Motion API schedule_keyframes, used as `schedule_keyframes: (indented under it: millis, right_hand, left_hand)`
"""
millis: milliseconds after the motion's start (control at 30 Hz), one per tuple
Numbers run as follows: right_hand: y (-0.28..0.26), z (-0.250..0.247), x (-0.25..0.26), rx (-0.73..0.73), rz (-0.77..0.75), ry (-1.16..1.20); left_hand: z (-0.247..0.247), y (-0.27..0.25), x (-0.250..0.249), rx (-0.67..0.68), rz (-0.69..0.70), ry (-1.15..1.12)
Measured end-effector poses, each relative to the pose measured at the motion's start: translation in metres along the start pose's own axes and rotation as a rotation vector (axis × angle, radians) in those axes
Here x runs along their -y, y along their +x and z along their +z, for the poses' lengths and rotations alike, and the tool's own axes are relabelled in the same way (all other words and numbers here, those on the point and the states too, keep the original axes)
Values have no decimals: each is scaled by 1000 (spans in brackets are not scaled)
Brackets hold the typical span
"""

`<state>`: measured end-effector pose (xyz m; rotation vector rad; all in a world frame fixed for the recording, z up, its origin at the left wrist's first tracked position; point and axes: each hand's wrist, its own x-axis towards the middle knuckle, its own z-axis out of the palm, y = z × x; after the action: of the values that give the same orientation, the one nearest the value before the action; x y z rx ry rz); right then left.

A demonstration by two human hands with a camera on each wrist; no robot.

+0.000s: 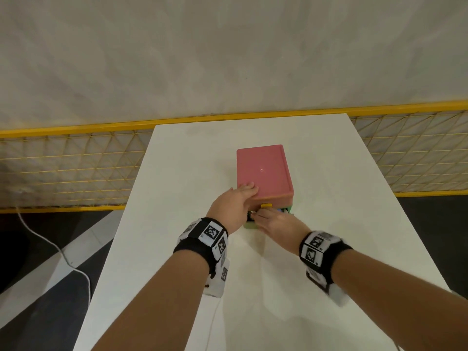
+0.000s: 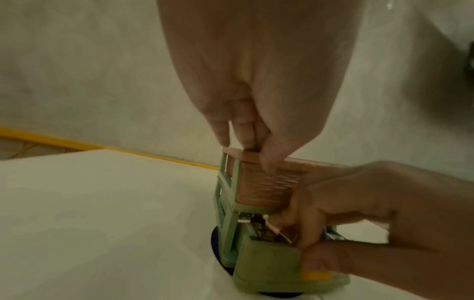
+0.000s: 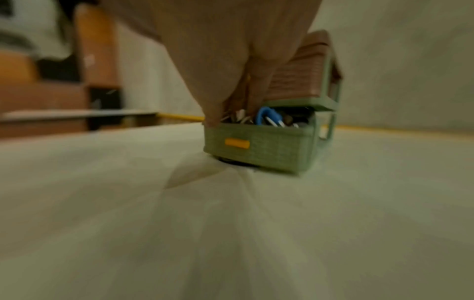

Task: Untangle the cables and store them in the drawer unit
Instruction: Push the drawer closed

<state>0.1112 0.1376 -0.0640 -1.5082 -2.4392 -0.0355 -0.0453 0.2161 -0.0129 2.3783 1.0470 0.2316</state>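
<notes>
The drawer unit (image 1: 263, 171) has a pink top and a green frame and stands on the white table (image 1: 177, 249). Its lower green drawer (image 2: 266, 261) is pulled out a little, with a yellow handle on its front. Cables (image 3: 266, 115), one with a blue loop, lie bunched inside it. My left hand (image 1: 235, 201) rests on the unit's near left top corner, fingers flat on the pink top and thumb down the front. My right hand (image 1: 276, 221) reaches into the open drawer, its fingers curled down onto the cables and its thumb at the drawer's front rim.
The upper pink drawer has a yellow handle (image 1: 266, 205) just above my right hand. A dark round thing (image 2: 214, 241) shows under the unit. A yellow mesh fence (image 1: 76, 168) runs behind the table, and a white cord (image 1: 50, 244) trails on the floor at the left.
</notes>
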Motion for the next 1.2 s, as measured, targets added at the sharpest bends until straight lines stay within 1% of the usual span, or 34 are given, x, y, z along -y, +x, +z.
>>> schedule_keyframes:
  millis: [67, 100, 167, 200, 233, 267, 300, 333, 367, 433, 533, 633, 700, 767, 833, 900, 933, 1033, 1067, 1133, 1167, 1200]
  right_hand:
    - [-16, 7, -2, -171, 112, 222]
    - [-22, 8, -2, -271, 231, 316]
    - [-27, 9, -2, -460, 551, 444]
    - [-27, 10, -2, -512, 706, 499]
    - [-25, 12, -3, -521, 838, 590]
    - [-23, 13, -4, -511, 935, 718]
    - [-21, 15, -5, -493, 1003, 865]
    - [-21, 17, -6, -477, 1031, 979]
    - [-21, 19, -8, -454, 1035, 1023]
    - [-23, 20, -10, -410, 1025, 1007]
    - [-18, 18, -13, -419, 1068, 1003]
    - [-10, 23, -20, -419, 1080, 1071]
    - [-6, 24, -24, -410, 1098, 1127]
    - [0, 23, -31, -404, 1102, 1120]
    - [5, 20, -35, -376, 1113, 1014]
    - [5, 18, -34, -314, 1123, 840]
    - [3, 17, -32, -286, 1106, 802]
    - [-10, 11, -29, -179, 1026, 826]
    - [-16, 10, -30, -114, 1007, 755]
    - [-24, 10, -32, 19, 975, 461]
    - [-25, 10, -33, 27, 965, 369]
    - [-24, 12, -36, 1, 962, 354]
  left_hand:
    - [8, 0, 5, -108, 61, 72]
    - [14, 0, 7, -134, 82, 146]
    - [23, 2, 8, -164, 77, 232]
    - [24, 5, 8, -163, 64, 236]
    - [25, 9, 8, -157, 50, 228]
    - [25, 13, 8, -146, 36, 226]
    - [25, 17, 7, -133, 25, 234]
    - [26, 20, 5, -122, 11, 255]
    - [28, 23, 3, -114, 0, 283]
    - [34, 25, -1, -119, -10, 335]
    - [42, 27, -1, -140, -2, 358]
    - [43, 28, 2, -157, 17, 356]
    - [40, 28, 5, -132, 33, 353]
    - [37, 29, 9, -101, 55, 356]
    - [34, 29, 13, -89, 74, 365]
    - [31, 27, 14, -66, 65, 376]
    - [31, 26, 14, -57, 64, 381]
    - [29, 24, 14, -57, 75, 386]
    - [28, 24, 13, -55, 76, 388]
    - [27, 24, 13, -54, 76, 389]
    - [27, 24, 13, -52, 78, 389]
    - [27, 24, 12, -46, 79, 387]
